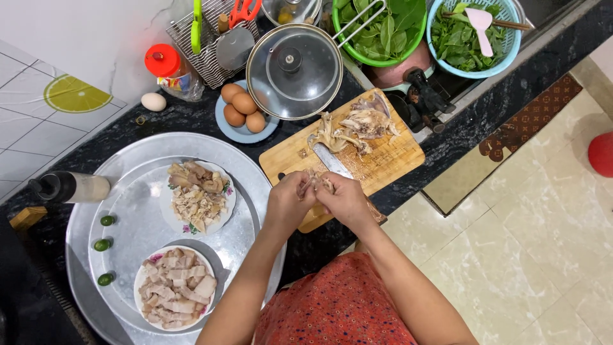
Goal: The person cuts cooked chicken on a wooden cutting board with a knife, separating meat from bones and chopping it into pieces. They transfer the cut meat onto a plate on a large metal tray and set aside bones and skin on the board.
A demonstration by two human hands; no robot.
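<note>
1. Nearest the person, both hands met over the near edge of the wooden cutting board point(389, 160): the left hand point(288, 203) and the right hand point(348, 201) had their fingers closed on one piece of cooked chicken point(316, 182), pinched between them.
2. Left of the board, a round metal tray point(128, 223) on the dark table point(466, 121) carried two plates of cut meat point(175, 287) and three small limes point(102, 245).
3. On the board lay a knife point(332, 163), and beyond it the chicken carcass point(357, 124).
4. Past the board's far-left corner sat a glass pot lid point(294, 71) and a blue dish of brown eggs point(242, 108).
5. Farthest, beyond the board, stood two baskets of green leaves point(460, 41).
</note>
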